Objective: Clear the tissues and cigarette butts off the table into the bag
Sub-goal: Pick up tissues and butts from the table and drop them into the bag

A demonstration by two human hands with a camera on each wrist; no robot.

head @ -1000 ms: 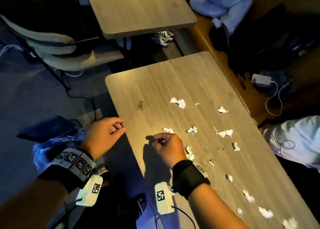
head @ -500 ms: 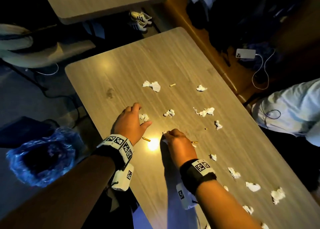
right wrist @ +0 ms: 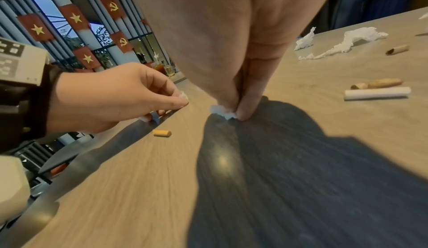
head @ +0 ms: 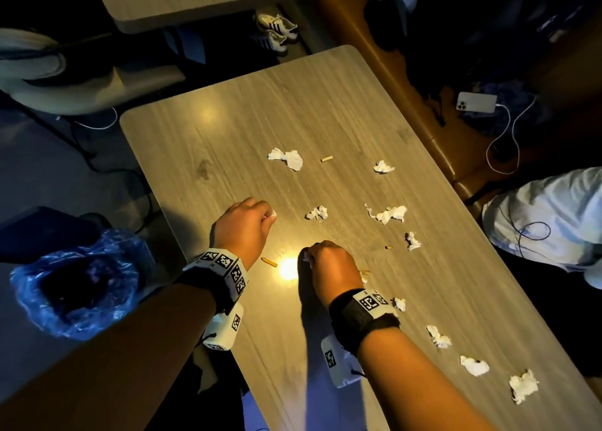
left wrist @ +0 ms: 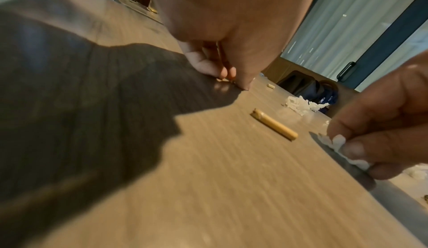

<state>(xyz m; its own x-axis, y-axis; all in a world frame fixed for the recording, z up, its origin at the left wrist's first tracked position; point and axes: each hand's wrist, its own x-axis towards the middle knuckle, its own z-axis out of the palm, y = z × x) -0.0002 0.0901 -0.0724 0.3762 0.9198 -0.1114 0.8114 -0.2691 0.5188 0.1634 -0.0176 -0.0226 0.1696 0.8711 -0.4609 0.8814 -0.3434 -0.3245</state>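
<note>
Several crumpled tissues, such as one (head: 317, 213) mid-table, and cigarette butts lie on the wooden table (head: 202, 143). My left hand (head: 272, 217) pinches a small tissue scrap (right wrist: 184, 95) against the tabletop. My right hand (head: 308, 257) pinches another tissue scrap (right wrist: 222, 113) just right of it, fingertips (right wrist: 243, 112) down on the wood. An orange butt (head: 269, 261) lies between the two hands, also clear in the left wrist view as the butt (left wrist: 274, 123). The blue plastic bag (head: 75, 284) stands open on the floor left of the table.
More tissues (head: 389, 215) and butts (head: 326, 158) lie further right and along the near right edge (head: 474, 365). Two butts and a white paper tube (right wrist: 377, 93) lie right of my right hand. A second table (head: 208, 0), shoes (head: 277, 31) and a charging phone (head: 477, 102) lie beyond.
My left hand came from beside the bag onto the table, and its fingers have curled onto a tissue scrap. The right hand stayed low on its own scrap.
</note>
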